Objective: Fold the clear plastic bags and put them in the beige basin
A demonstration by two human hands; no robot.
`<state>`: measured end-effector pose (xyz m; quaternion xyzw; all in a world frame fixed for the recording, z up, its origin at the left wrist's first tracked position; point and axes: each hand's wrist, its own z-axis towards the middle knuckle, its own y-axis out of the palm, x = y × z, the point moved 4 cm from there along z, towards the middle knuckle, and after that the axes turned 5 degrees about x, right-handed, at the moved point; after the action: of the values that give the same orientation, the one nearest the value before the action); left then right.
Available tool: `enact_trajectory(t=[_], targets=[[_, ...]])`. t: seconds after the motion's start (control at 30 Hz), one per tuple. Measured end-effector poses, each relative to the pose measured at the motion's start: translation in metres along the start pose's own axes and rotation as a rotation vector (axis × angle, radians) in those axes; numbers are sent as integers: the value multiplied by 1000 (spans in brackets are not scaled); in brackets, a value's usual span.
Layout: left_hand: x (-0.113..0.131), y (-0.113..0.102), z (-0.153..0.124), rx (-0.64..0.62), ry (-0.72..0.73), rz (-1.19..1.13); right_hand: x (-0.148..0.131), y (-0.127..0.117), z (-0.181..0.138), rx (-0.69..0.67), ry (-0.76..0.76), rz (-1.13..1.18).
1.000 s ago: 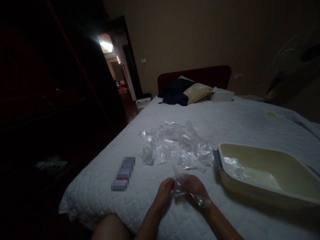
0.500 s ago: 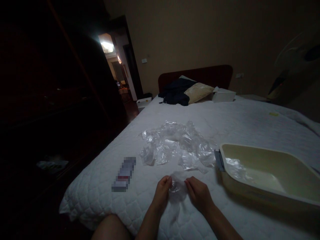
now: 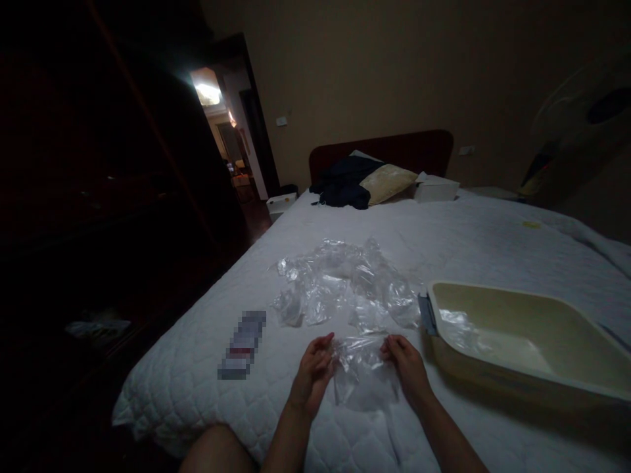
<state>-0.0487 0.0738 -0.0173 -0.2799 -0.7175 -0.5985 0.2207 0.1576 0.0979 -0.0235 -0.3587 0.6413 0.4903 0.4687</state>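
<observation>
- Your left hand (image 3: pixel 313 371) pinches the left top edge of a clear bag (image 3: pixel 362 374). Your thumb and fingers are closed on the plastic.
- Your right hand (image 3: pixel 407 368) pinches the right top edge the same way. Your hands are apart, and the bag is spread flat between them.
- The bag is right in front of you, low over the bed (image 3: pixel 468 243). Its bottom part seems to rest on the white quilt.
- I think the bag is very light, thin and soft. It has no shape of its own, so it flops and crinkles.
- It looks slick too, so a loose pinch may let it slide out. A hard pull could stretch or rip it.
- The best place to hold it is the top edge, near the two corners. Put a thumb on one side and a finger on the other.
- A pile (image 3: pixel 340 282) of more clear bags lies just past your hands. It is near your bag, but I cannot tell if they touch.
- A cream tub (image 3: pixel 513 293) sits on the bed to your right, just beside the pile. One more clear bag (image 3: pixel 456 326) lies inside it at the left end.
- A small box (image 3: pixel 242 343) lies on the bed to your left.
- The room is dim, so I cannot tell if the mouth of your bag is open.
</observation>
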Motion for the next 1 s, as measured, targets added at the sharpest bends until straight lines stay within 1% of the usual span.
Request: enact_trajectory(t=[0.1, 0.2, 0.27, 0.4, 0.47, 0.57, 0.63, 0.7, 0.8, 0.9, 1.0], targets=[[1, 5, -4, 14, -32, 24, 6, -5, 6, -14, 174, 215], [-2, 6, -5, 31, -64, 108, 7, -4, 4, -139, 353, 345], [-5, 4, -3, 31, -84, 140, 4, -2, 1, -239, 387, 376], [-10, 1, 1, 18, -88, 145, -5, -5, -2, -345, 285, 347], [-11, 1, 1, -26, -99, 154, -7, -8, -3, -382, 213, 299], [-10, 6, -3, -132, -107, 183, -11, -11, -7, -429, 125, 279], [-8, 10, -7, -192, -98, 223, -12, -12, -11, -453, 131, 286], [-6, 13, -10, -219, -100, 303, -10, -12, -15, -471, 184, 265], [-8, 12, -11, -168, -119, 393, -6, -10, -18, -485, 206, 184], [-12, 9, -7, -99, -92, 380, -1, -6, -17, -501, 168, 113], [-13, 6, -4, -82, -69, 342, 1, -3, -18, -510, 178, 91]])
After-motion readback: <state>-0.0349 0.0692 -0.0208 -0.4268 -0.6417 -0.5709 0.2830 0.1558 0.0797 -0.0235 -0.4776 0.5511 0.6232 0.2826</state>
